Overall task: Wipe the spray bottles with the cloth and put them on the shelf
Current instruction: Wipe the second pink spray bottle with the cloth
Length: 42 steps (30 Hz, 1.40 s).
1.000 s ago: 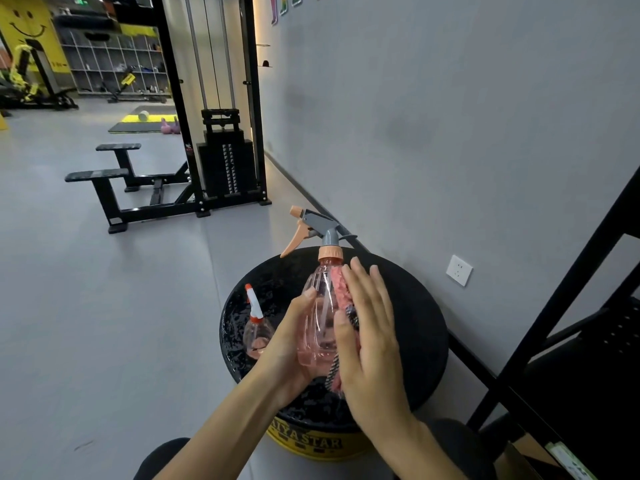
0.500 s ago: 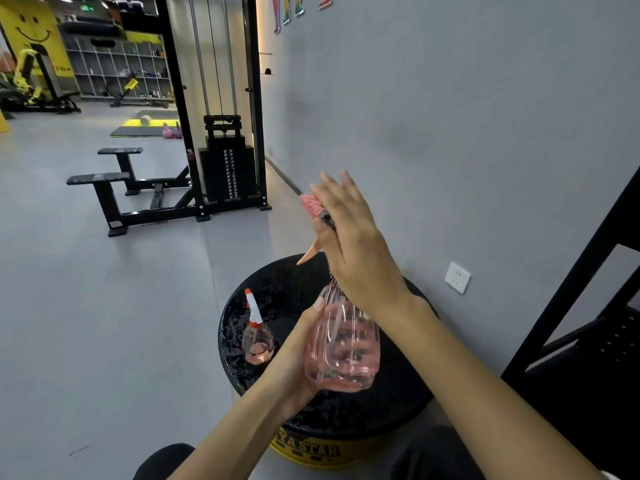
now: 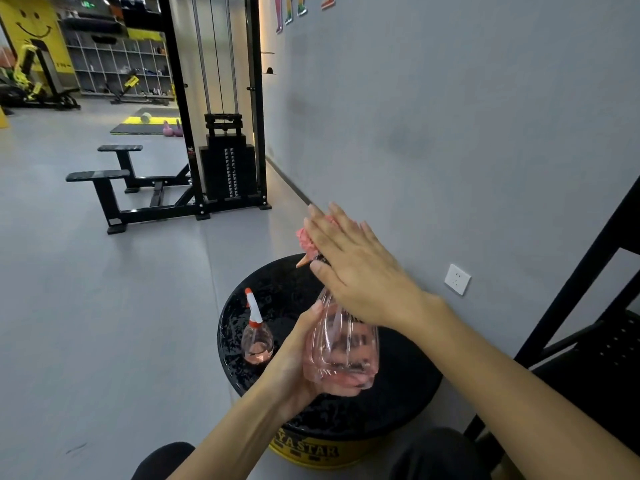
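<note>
My left hand [image 3: 294,365] grips the clear pink spray bottle [image 3: 341,355] by its lower body, above the black round stool [image 3: 408,382]. My right hand [image 3: 360,271] lies flat with straight fingers over the bottle's spray head and presses the pink cloth [image 3: 306,240] against it. Only the orange trigger tip shows beneath the cloth. A smaller pink spray bottle [image 3: 257,336] with a white and orange nozzle stands upright on the stool's left side. The black shelf frame [image 3: 588,271] rises at the right edge.
The stool has a yellow base with lettering. A grey wall with a white socket [image 3: 457,279] runs along the right. A cable weight machine [image 3: 225,161] and black benches [image 3: 114,174] stand farther back on the grey floor.
My right hand with the cloth went from the bottle's side up to the spray head, and it now lies lower and flatter over the head. My left hand kept its grip.
</note>
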Each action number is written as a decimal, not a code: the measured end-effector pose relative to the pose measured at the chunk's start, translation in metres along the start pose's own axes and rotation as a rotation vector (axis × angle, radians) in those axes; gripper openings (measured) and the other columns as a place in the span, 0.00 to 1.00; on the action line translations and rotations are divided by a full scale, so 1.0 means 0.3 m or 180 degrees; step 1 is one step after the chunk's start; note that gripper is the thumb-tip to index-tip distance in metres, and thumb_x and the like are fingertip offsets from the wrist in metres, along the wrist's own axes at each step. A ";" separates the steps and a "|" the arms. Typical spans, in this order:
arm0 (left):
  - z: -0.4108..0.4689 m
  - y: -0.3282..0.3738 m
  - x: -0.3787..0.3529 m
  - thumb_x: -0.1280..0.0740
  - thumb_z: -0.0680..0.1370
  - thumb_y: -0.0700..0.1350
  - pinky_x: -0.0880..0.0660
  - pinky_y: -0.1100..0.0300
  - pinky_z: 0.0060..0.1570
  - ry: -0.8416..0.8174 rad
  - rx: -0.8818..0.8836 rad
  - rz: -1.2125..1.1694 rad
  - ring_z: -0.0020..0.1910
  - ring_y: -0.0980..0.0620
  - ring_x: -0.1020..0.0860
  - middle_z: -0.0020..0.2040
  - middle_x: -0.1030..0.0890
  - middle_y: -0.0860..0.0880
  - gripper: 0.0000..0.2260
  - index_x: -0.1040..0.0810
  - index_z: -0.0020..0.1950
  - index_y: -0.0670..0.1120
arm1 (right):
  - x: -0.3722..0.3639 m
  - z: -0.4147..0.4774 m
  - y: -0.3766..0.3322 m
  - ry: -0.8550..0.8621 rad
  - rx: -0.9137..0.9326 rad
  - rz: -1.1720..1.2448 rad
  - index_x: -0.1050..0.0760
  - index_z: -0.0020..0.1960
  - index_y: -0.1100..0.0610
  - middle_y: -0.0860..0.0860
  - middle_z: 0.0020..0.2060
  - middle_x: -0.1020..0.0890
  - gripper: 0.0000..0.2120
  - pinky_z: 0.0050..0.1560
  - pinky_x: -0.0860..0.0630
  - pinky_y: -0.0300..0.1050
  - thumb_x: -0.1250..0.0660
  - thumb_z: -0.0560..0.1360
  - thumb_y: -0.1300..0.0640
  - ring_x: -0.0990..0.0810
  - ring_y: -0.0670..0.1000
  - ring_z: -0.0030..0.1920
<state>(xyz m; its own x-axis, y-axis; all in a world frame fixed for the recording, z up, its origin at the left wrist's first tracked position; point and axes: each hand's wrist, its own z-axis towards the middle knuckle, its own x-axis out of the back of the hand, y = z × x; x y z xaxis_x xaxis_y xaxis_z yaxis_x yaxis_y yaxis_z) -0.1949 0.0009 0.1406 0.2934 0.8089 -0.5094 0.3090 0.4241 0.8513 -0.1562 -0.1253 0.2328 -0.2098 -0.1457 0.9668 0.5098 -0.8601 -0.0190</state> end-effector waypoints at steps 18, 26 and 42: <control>0.001 -0.005 -0.019 0.35 0.69 0.66 0.18 0.51 0.33 -0.0213 0.0159 0.0146 0.45 0.44 0.16 0.54 0.16 0.42 0.27 0.17 0.58 0.49 | 0.031 0.022 0.032 0.0001 -0.0083 0.0082 0.63 0.79 0.50 0.44 0.77 0.64 0.27 0.77 0.63 0.51 0.57 0.84 0.46 0.70 0.46 0.75; 0.012 0.021 0.001 0.42 0.76 0.66 0.19 0.48 0.40 -0.0094 -0.0052 0.0172 0.46 0.43 0.16 0.53 0.15 0.43 0.22 0.15 0.50 0.54 | -0.007 -0.023 -0.008 -0.0093 0.0141 0.0208 0.62 0.78 0.51 0.44 0.77 0.65 0.27 0.76 0.67 0.48 0.57 0.84 0.46 0.72 0.45 0.75; 0.011 0.004 0.007 0.40 0.73 0.65 0.19 0.47 0.39 -0.0106 -0.0013 -0.0019 0.44 0.45 0.15 0.52 0.15 0.43 0.23 0.15 0.51 0.51 | -0.046 -0.039 0.014 0.0041 0.0069 0.0618 0.61 0.79 0.50 0.41 0.77 0.62 0.27 0.76 0.67 0.45 0.57 0.83 0.46 0.71 0.41 0.74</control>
<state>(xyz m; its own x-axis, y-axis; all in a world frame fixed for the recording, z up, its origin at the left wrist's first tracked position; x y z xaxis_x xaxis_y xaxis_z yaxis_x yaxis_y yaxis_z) -0.1910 0.0019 0.1402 0.3215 0.7925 -0.5182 0.3070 0.4305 0.8488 -0.1609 -0.1326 0.2163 -0.1165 -0.3143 0.9422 0.5595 -0.8045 -0.1992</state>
